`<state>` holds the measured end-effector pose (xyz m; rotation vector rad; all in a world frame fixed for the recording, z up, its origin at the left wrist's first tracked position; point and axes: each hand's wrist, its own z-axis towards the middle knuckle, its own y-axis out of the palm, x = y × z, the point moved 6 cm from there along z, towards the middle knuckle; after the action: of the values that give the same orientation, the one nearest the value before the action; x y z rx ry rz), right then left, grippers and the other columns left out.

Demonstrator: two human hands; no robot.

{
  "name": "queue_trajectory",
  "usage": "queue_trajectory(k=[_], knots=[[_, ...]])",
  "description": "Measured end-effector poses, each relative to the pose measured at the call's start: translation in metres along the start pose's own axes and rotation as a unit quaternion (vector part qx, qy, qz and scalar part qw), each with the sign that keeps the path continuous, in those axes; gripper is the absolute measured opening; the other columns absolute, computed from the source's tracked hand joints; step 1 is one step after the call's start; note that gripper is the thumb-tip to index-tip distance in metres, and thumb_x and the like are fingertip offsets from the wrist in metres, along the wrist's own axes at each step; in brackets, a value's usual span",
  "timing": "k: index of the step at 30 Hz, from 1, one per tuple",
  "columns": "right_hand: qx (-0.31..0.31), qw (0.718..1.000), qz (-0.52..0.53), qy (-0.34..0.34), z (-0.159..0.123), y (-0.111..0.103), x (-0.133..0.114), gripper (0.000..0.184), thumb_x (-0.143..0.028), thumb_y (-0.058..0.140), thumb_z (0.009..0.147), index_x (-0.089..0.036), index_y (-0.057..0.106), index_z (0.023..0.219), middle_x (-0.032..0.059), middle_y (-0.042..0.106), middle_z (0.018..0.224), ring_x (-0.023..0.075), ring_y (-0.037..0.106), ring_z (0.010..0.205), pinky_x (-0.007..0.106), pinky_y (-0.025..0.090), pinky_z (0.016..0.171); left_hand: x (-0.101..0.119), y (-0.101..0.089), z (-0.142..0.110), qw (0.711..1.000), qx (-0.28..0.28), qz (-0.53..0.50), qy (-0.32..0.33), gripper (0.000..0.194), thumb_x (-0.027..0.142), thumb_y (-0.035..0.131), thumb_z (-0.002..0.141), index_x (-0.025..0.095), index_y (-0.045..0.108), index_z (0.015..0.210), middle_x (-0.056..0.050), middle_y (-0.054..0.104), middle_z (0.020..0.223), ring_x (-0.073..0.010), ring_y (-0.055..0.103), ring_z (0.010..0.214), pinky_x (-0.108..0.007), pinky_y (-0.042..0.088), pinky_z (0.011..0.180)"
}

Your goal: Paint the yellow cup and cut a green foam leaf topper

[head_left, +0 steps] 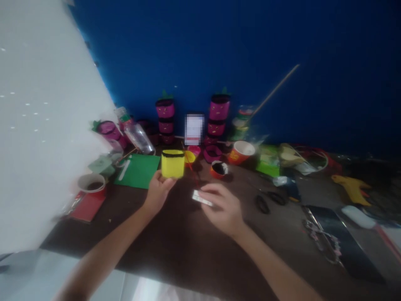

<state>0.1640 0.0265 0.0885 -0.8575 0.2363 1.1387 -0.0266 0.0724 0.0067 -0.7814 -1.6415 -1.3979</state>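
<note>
- Your left hand (158,192) is clasped on the yellow cup (173,165), thumb and fingers at its lower part, with the black rim (173,154) upward and the cup upright above the table (175,246).
- Your right hand (224,205) pinches a white piece (201,198), between 4 and 5 o'clock from the cup; blur hides what the piece is.
- The two things are near each other but apart, so the step in hand looks like bringing cup and piece to work together, not yet in contact.
- The next move seems to call for a steady left grip and a small turn of your right wrist, toward 10 or 11 o'clock, if the piece is meant for the cup.
- Keep your fingertips off the rim; whether it is dry, you cannot tell from here.
- Around the cup: a green sheet (138,171) at 9 o'clock, a black-filled cup (219,169) at 3, a purple tower (166,110) near 12.
</note>
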Motion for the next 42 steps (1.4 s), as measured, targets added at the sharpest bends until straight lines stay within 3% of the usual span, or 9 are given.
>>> queue_trajectory(k=[4,12,17,24,42], knots=[[-0.009,0.999,0.04,-0.027,0.006,0.022,-0.013,0.02,-0.014,0.064,0.078,-0.025,0.07,0.095,0.0049,0.069,0.094,0.016,0.067,0.082,0.028,0.058,0.071,-0.003,0.002,-0.001,0.999,-0.016,-0.032,-0.009,0.031,0.02,0.075,0.064,0.018,0.055,0.088,-0.002,0.069,0.089,-0.0147,0.066,0.087,-0.032,0.048,0.09],[0.025,0.997,0.071,0.024,0.016,0.039,-0.01,0.012,-0.015,0.061,0.082,-0.023,0.069,0.082,0.0025,0.07,0.081,0.0152,0.066,0.075,0.029,0.057,0.07,-0.007,0.003,-0.002,0.999,-0.016,-0.042,-0.027,0.031,0.02,0.077,0.063,0.019,0.053,0.083,0.0,0.068,0.082,-0.012,0.065,0.078,-0.025,0.048,0.079],[0.042,0.99,0.1,0.094,0.016,0.044,-0.003,0.01,-0.016,0.06,0.082,-0.021,0.067,0.077,0.0018,0.067,0.073,0.0128,0.062,0.064,0.025,0.054,0.062,-0.001,0.008,-0.006,0.998,-0.03,-0.053,-0.009,0.035,0.025,0.08,0.061,0.019,0.055,0.085,0.001,0.068,0.082,-0.0114,0.065,0.075,-0.024,0.048,0.076],[0.083,0.983,0.106,0.128,0.017,0.045,0.002,0.008,-0.017,0.063,0.08,-0.021,0.068,0.074,0.0018,0.068,0.073,0.0129,0.061,0.061,0.025,0.052,0.057,0.001,0.006,-0.008,0.999,-0.01,-0.039,0.001,0.041,0.025,0.081,0.059,0.02,0.057,0.091,0.001,0.069,0.083,-0.0118,0.066,0.075,-0.024,0.049,0.075],[0.071,0.986,0.082,0.124,0.022,0.049,0.003,0.009,-0.017,0.063,0.078,-0.019,0.064,0.069,0.0006,0.066,0.068,0.0109,0.057,0.057,0.023,0.049,0.057,-0.003,0.003,-0.008,0.998,-0.019,-0.058,0.015,0.046,0.018,0.083,0.057,0.021,0.053,0.092,0.001,0.071,0.085,-0.0119,0.067,0.08,-0.023,0.052,0.078]])
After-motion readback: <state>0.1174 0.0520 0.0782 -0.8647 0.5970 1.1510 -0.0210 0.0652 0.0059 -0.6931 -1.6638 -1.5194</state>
